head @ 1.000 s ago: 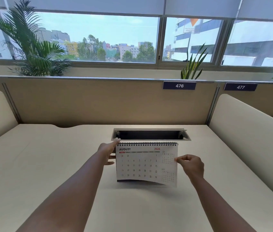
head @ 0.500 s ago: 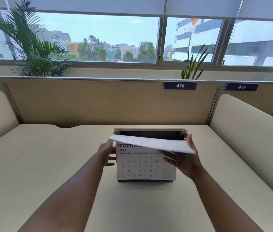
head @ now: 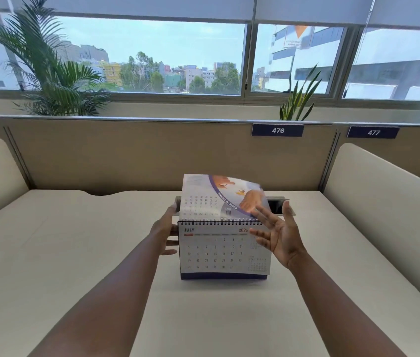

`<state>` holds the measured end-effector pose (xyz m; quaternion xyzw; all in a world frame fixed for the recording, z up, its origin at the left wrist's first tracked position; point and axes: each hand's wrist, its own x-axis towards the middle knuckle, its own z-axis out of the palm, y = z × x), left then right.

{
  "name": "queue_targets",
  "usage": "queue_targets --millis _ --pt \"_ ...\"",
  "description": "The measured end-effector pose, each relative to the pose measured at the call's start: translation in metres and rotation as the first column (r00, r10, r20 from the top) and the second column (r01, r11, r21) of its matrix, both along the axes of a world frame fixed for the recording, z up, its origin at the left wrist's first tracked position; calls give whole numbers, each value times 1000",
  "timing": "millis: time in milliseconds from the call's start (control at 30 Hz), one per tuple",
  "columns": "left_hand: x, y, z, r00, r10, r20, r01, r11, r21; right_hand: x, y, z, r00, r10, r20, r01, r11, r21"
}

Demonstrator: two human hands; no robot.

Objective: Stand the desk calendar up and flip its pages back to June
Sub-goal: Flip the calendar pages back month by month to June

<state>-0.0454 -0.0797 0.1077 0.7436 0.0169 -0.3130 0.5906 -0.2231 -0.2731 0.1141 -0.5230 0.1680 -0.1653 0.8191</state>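
The desk calendar (head: 219,251) stands upright on the beige desk (head: 74,253), its spiral binding on top and its front page reading JULY 2026. One flipped page (head: 211,197) rises above the binding, tilted backward, its printed back toward me. My left hand (head: 163,231) grips the calendar's left edge near the top. My right hand (head: 278,233) hovers at the calendar's upper right corner with fingers spread, holding nothing; its fingertips overlap the raised page's lower right.
A rectangular cable slot (head: 279,206) is sunk in the desk just behind the calendar. Beige partition panels enclose the desk at the back (head: 152,155), left and right (head: 384,202). Seat labels 476 (head: 277,130) and 477 sit on the back panel. Plants stand by the window.
The August page was lifted by my right hand and swung up over the binding, uncovering July. My right hand has let the page go and opened. My left hand kept its hold.
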Motion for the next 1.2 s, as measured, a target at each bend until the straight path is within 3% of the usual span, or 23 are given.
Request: queue_targets --millis 200,333,467,600,867,1200 --pt "-2 -1 -3 999 19 45 -21 999 35 1 1 -3 998 -58 -6 58 997 -60" --pt "-3 -4 -2 997 39 70 -41 999 31 -2 0 -10 965 -240 -101 229 967 -109" --pt "-3 -5 -1 995 56 83 -59 998 29 -6 -4 -31 833 -390 -393 257 901 -350" --pt "-4 -6 0 995 60 80 -62 998 23 -9 -9 -46 696 -563 -446 355 810 -467" --pt "-1 -7 0 995 57 80 -59 998 24 -11 -12 -49 739 -517 -431 299 826 -479" --pt "3 -9 -4 996 45 74 -47 998 28 -15 -9 -50 757 -526 -388 235 773 -589"
